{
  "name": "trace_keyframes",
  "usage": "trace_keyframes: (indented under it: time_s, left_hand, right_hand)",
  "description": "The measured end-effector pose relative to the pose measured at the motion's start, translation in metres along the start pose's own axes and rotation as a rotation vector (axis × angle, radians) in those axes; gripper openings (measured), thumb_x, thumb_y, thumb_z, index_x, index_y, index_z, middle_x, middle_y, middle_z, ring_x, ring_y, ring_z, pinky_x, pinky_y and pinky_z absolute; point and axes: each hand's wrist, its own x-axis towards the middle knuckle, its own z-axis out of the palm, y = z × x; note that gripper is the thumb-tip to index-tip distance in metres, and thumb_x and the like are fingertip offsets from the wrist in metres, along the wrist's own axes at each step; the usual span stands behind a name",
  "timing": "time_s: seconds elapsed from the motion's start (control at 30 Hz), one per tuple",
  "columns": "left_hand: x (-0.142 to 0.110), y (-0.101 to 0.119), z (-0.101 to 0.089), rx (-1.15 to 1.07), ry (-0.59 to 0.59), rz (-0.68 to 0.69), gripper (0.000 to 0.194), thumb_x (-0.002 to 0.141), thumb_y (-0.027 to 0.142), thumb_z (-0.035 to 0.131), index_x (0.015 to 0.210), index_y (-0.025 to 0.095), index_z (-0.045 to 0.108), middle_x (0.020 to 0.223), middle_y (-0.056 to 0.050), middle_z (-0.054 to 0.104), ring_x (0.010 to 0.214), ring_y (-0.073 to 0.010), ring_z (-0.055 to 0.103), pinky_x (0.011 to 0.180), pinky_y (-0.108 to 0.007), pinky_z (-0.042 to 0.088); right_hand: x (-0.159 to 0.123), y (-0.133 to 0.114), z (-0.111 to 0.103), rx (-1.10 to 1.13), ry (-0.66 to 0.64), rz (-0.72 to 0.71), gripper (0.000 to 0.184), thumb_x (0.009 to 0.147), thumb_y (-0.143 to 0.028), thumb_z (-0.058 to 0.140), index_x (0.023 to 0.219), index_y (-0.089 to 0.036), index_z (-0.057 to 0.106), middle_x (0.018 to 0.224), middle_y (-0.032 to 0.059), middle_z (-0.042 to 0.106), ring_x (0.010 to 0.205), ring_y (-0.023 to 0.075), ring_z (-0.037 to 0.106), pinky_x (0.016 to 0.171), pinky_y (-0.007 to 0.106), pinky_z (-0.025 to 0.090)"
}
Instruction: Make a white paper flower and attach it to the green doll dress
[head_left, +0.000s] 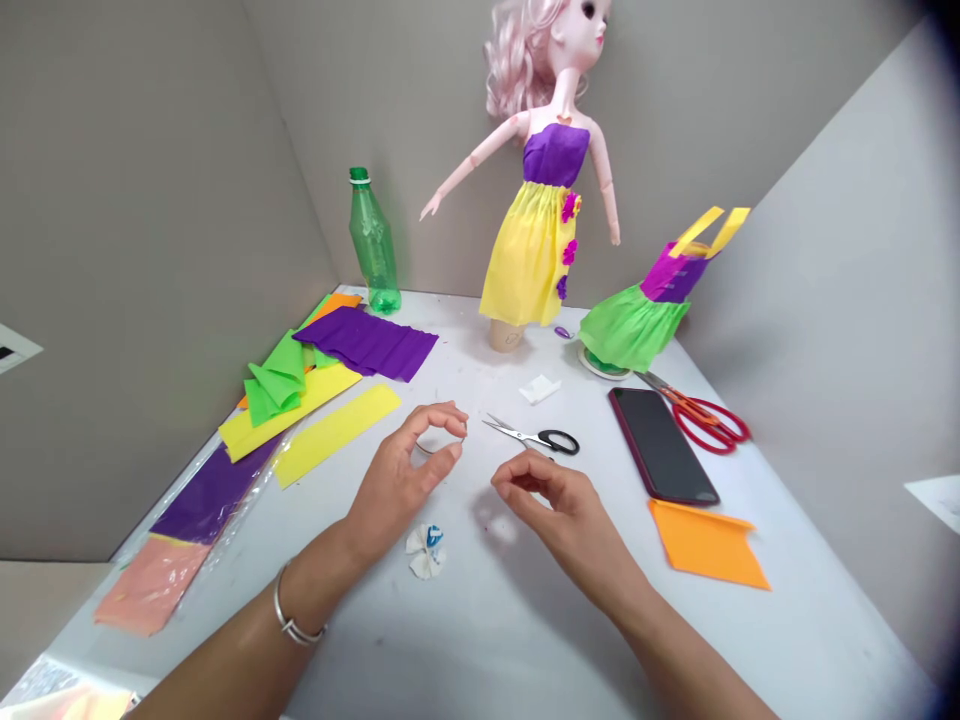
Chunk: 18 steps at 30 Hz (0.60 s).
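My left hand point(409, 465) is raised over the middle of the table, its thumb and fingertips curved close around a thin, curved line. Whether that is thread, wire or the edge of a ring, I cannot make out. To its right, my right hand point(551, 495) holds thumb and forefinger pressed together; anything between them is too small to name. Below the left hand lies a small white gathered flower with a blue patch point(426, 552). Small black-handled scissors point(534, 436) lie partly open just beyond both hands. Farther back is a scrap of white paper point(539, 389).
A doll in a purple-and-yellow dress point(529, 250) stands at the back, beside a green bottle point(373, 240) and a small green-skirted dress point(637, 322). Coloured paper point(367, 338) lies left. A phone point(661, 445), red-handled scissors point(709, 420) and an orange sheet point(709, 545) lie right.
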Motion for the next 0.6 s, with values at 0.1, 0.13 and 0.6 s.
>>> trace_keyframes:
  time_s: [0.1, 0.13, 0.6]
  left_hand:
    - [0.003, 0.0, -0.003, -0.048, 0.021, -0.035, 0.006, 0.09, 0.025, 0.055, 0.094, 0.022, 0.058, 0.119, -0.009, 0.064, 0.128, -0.0279, 0.051, 0.108, -0.047, 0.037]
    - [0.003, 0.0, -0.003, -0.059, 0.027, -0.039, 0.005, 0.09, 0.025, 0.055, 0.093, 0.022, 0.058, 0.118, -0.009, 0.064, 0.126, -0.0274, 0.052, 0.107, -0.047, 0.038]
    - [0.003, -0.008, -0.001, -0.12, 0.024, -0.051, 0.005, 0.088, 0.022, 0.055, 0.091, 0.022, 0.059, 0.112, -0.007, 0.065, 0.122, -0.0247, 0.056, 0.107, -0.044, 0.038]
  right_hand:
    - [-0.002, 0.003, 0.005, -0.084, -0.043, -0.062, 0.007, 0.086, -0.023, 0.058, 0.087, -0.023, 0.065, 0.085, 0.0005, 0.062, 0.078, 0.0166, 0.057, 0.074, 0.029, 0.044]
    - [-0.003, 0.004, 0.008, -0.113, -0.069, -0.087, 0.007, 0.086, -0.022, 0.058, 0.087, -0.023, 0.065, 0.085, 0.0006, 0.062, 0.078, 0.0166, 0.057, 0.074, 0.029, 0.045]
    - [-0.008, 0.006, 0.028, -0.641, -0.374, -0.158, 0.021, 0.085, -0.008, 0.052, 0.089, -0.023, 0.067, 0.088, 0.0024, 0.061, 0.074, 0.017, 0.058, 0.068, 0.029, 0.043]
